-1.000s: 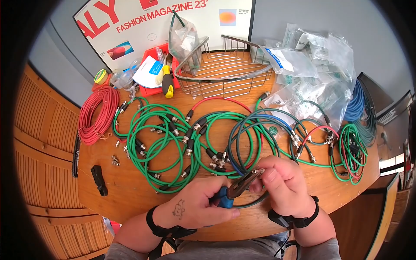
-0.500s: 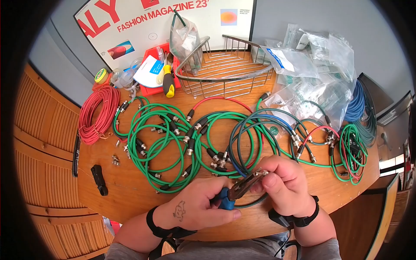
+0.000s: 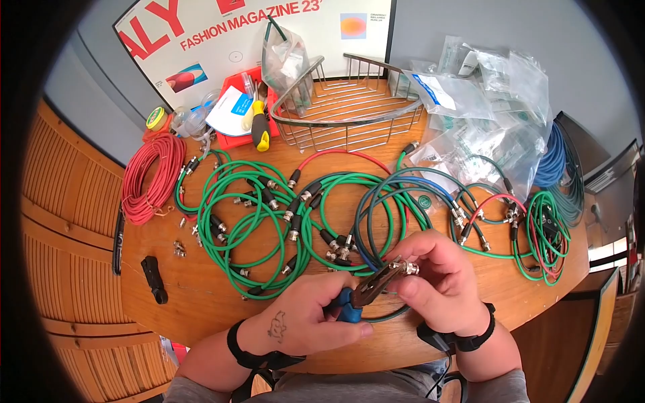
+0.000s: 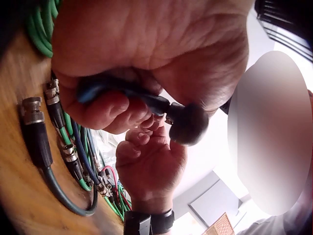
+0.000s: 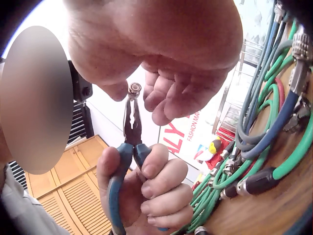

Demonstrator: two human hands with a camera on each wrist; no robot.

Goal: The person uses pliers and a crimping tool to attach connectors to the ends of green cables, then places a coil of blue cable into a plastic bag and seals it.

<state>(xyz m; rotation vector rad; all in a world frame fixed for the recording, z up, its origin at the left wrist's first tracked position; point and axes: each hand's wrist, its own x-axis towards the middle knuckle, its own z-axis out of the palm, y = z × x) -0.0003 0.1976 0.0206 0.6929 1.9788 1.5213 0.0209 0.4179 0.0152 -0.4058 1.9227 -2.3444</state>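
My left hand (image 3: 299, 312) grips blue-handled pliers (image 3: 350, 305) above the table's front part. A small silver connector (image 3: 408, 268) sits at the pliers' tips. Around it my right hand (image 3: 447, 279) is held with thumb and fingers apart. In the right wrist view, the connector (image 5: 134, 88) stands upright on the jaw tips, close to the right thumb and apart from the other fingers of the right hand (image 5: 161, 44); below, left fingers (image 5: 166, 178) curl round the handles. The left wrist view shows the left hand (image 4: 146, 49) over a blue handle (image 4: 93, 88).
Green, blue and red cables (image 3: 259, 232) with metal-ended plugs lie looped across the table (image 3: 201, 322). Behind them stand a wire basket (image 3: 346, 124), a red bin (image 3: 232, 142) and plastic bags (image 3: 497, 138). A red coil (image 3: 151, 178) and a black strap (image 3: 154, 279) lie left.
My right thumb and fingers have spread from the pliers' tips, and more of the connector shows. The pliers have shifted slightly; the cables have not moved.
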